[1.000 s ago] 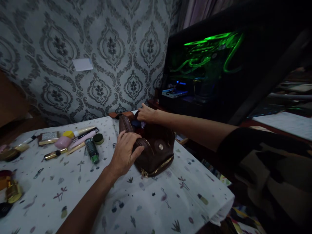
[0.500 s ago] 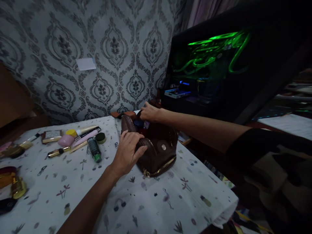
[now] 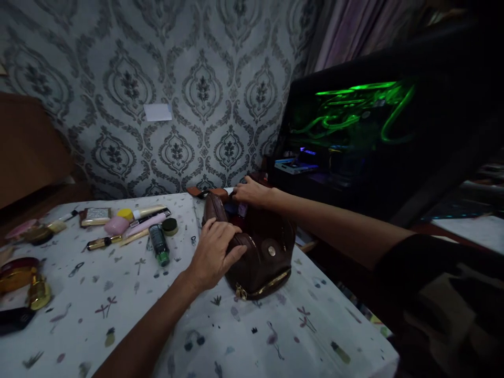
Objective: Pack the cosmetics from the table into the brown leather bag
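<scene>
A dark brown leather handbag (image 3: 260, 270) with gold zips and a round snap stands open at the table's right side. My left hand (image 3: 214, 252) grips its near left rim, with the fingers over the edge and the thumb lying along the outside. Across the opening, my right hand (image 3: 254, 193) has its fingers curled down at the far rim; the fingertips are partly hidden. Inside the bag, a small purplish item (image 3: 242, 209) and something dark red show in the shadow. Behind it lies a tan-brown strap (image 3: 205, 192).
Left of the bag lie a green-capped dark bottle (image 3: 159, 245), a round dark jar (image 3: 170, 226), a pink sponge (image 3: 117, 226), a glittery palette (image 3: 95, 216) and several brushes and tubes. Perfume bottles (image 3: 39, 291) sit at far left. A computer case (image 3: 350, 121) glows green at right.
The camera view has shifted, so everything appears slightly lower and further right. Both hands keep nearly the same places on the handbag.
</scene>
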The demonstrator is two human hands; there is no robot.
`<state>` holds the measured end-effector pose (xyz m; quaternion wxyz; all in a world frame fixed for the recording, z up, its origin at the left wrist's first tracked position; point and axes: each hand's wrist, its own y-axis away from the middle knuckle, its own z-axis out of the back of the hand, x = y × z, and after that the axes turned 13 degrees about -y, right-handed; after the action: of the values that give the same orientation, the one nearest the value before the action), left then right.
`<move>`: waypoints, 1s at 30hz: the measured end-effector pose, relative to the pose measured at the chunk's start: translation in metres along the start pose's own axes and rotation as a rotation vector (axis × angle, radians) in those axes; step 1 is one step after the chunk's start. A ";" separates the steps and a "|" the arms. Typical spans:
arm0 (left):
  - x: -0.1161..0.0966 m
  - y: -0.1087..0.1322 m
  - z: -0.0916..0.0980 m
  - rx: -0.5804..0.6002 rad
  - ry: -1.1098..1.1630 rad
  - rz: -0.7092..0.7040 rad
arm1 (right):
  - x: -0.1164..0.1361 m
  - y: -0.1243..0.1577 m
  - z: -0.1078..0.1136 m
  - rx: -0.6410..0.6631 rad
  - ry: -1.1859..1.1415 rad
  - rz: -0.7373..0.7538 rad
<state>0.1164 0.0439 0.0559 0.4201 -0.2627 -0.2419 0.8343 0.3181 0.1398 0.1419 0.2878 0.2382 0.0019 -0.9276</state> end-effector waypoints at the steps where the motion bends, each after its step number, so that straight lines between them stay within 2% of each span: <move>1: 0.000 0.000 0.000 -0.004 -0.001 -0.002 | -0.001 0.000 0.000 -0.006 -0.021 0.006; 6: 0.001 0.000 -0.002 -0.019 0.012 -0.013 | -0.011 0.005 0.001 -0.044 -0.086 0.040; 14: 0.001 0.000 -0.002 -0.021 0.007 -0.001 | -0.013 0.004 -0.006 -0.111 0.074 -0.012; 19: 0.001 0.000 -0.001 -0.017 0.012 -0.012 | -0.016 0.000 -0.008 -0.077 0.096 -0.039; 30: 0.001 0.000 -0.001 -0.018 -0.003 -0.013 | -0.018 0.001 0.005 -0.038 0.083 -0.061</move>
<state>0.1162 0.0448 0.0548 0.4228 -0.2638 -0.2514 0.8297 0.3293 0.1481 0.1544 0.2636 0.2709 0.0386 -0.9250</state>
